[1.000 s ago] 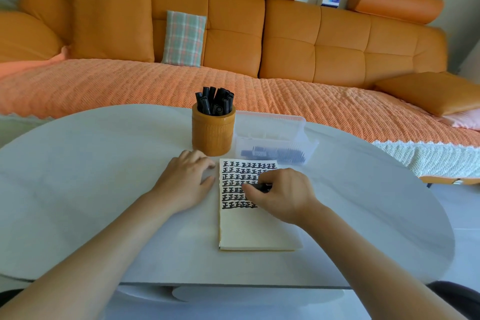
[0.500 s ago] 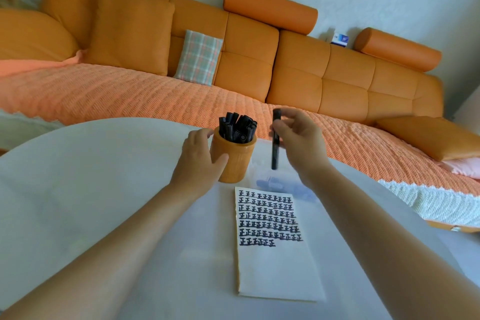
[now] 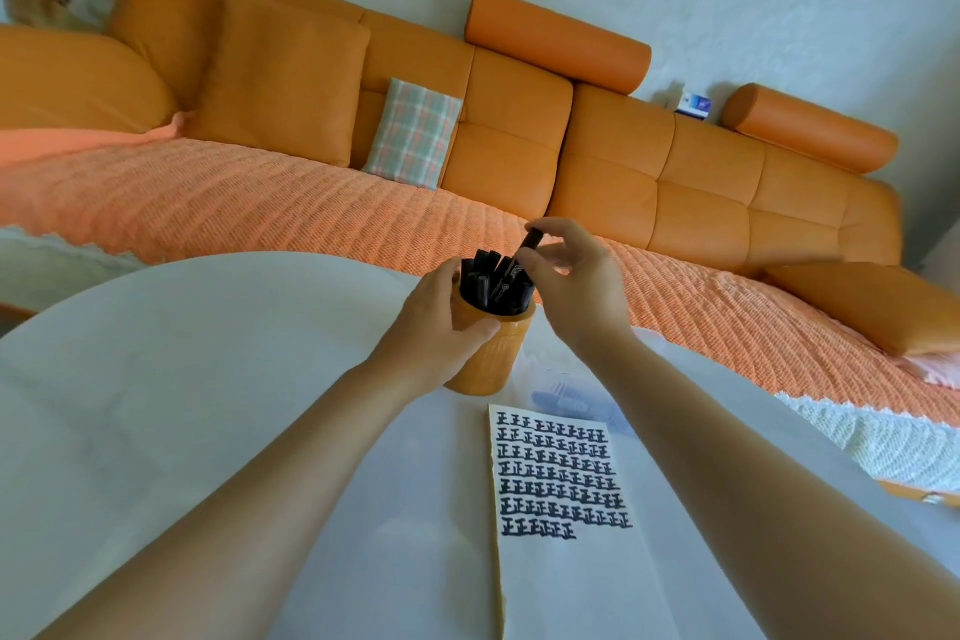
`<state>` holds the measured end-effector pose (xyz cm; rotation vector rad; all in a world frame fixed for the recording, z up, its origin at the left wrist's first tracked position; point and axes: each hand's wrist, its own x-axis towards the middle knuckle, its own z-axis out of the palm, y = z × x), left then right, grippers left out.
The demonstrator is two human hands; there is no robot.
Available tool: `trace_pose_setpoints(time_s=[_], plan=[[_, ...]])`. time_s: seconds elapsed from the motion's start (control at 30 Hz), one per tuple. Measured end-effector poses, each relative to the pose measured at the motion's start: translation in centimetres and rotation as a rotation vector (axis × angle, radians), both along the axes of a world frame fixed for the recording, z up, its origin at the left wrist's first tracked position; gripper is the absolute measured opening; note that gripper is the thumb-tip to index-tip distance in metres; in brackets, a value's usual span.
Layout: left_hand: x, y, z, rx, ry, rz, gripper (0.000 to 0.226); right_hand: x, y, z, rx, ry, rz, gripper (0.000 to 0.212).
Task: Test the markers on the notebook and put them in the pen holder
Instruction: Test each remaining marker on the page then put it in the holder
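Left hand (image 3: 434, 322) gripped the orange pen holder (image 3: 493, 356), fingers curled round the far side and thumb across the near wall. The holder stood on the white table (image 3: 156, 405), just beyond the top edge of the notebook (image 3: 566, 587). Right hand (image 3: 576, 286) pinched one black marker (image 3: 533, 240) near its top end between thumb and fingertips, the other fingers loosely spread. That marker was tilted, upper end leaning right and away, lower end down among the bundle of black markers (image 3: 483, 283) already in the holder; couldn't tell whether it had bottomed out. The bundle filled the holder, caps sticking up past the rim. The notebook lay flat and open on the table between the forearms; its upper part carried seven rows of thick black test marks, the last row short, and its lower part was blank. A bluish blur (image 3: 563, 400) sat just past the notebook beside the right forearm, too smeared to identify. Behind the table ran an orange sofa (image 3: 701, 182) with a plaid cushion (image 3: 413, 133) against its backrest and a small blue-and-white box (image 3: 695, 104) on top of the back.
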<state>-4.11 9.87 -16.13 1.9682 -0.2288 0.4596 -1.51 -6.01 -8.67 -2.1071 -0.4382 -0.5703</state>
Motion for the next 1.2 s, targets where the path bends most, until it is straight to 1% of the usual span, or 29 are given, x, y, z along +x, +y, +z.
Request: trace_pose_setpoints(time_s=[0.1,0.17,0.23,0.3,0.37,0.43,0.47,0.53,0.6,0.67,0.77,0.83,0.87,0.93,1.0,1.07,1.13,1.2], plan=[[0.4,0.0,0.7,0.055,0.073,0.033,0.084,1.0,0.0,0.3,-0.138,-0.085,-0.098,0.023],[0.8,-0.2,1.5,0.107,0.102,0.036,0.097,1.6,0.1,1.0,-0.171,-0.030,-0.106,0.022],[1.3,-0.6,2.2,0.094,0.125,-0.012,0.102,2.1,0.1,1.6,-0.185,0.045,-0.071,0.024],[1.7,-0.9,2.6,0.016,0.169,-0.070,0.099,2.5,0.1,2.0,-0.232,0.056,-0.042,0.024],[2.0,-0.9,2.6,-0.010,0.174,-0.057,0.093,2.7,-0.1,2.3,-0.225,0.062,-0.002,0.025],[2.2,-0.8,2.7,0.041,0.114,-0.001,0.083,2.5,-0.4,2.3,-0.237,0.041,0.029,0.027],[2.2,-0.8,2.7,0.063,0.079,0.023,0.079,2.5,-0.7,2.1,-0.258,0.026,0.040,0.025],[2.2,-0.9,2.7,0.071,0.019,0.035,0.075,2.6,-1.0,1.2,-0.362,-0.010,0.035,0.017],[2.3,-1.1,2.6,0.093,-0.021,0.018,0.074,2.8,-1.0,0.3,-0.421,-0.019,0.029,0.016],[2.6,-1.3,2.4,0.142,-0.060,0.020,0.074,2.8,-1.1,-0.1,-0.344,0.072,0.102,0.022],[3.0,-1.5,2.9,0.163,-0.050,-0.005,0.085,2.3,-1.7,0.3,-0.210,0.226,0.216,0.038],[3.4,-1.9,3.4,0.205,-0.037,-0.031,0.091,2.3,-2.3,0.1,-0.101,0.288,0.228,0.052],[3.6,-2.0,3.5,0.224,-0.034,-0.027,0.091,2.6,-2.7,-0.2,-0.065,0.318,0.199,0.055],[4.1,-2.3,3.7,0.224,-0.032,0.003,0.084,2.9,-3.4,-0.7,-0.075,0.398,0.097,0.053],[4.5,-2.6,3.5,0.208,-0.069,0.039,0.070,3.1,-3.8,-1.1,-0.166,0.464,0.058,0.042],[4.8,-2.7,3.2,0.174,-0.119,0.077,0.054,3.1,-3.8,-1.4,-0.271,0.413,0.088,0.031],[4.9,-2.5,3.1,0.133,-0.188,0.121,0.041,2.9,-3.5,-1.7,-0.284,0.351,0.132,0.026],[5.1,-2.2,3.1,0.125,-0.243,0.135,0.034,3.0,-3.3,-2.1,-0.280,0.280,0.122,0.027]])
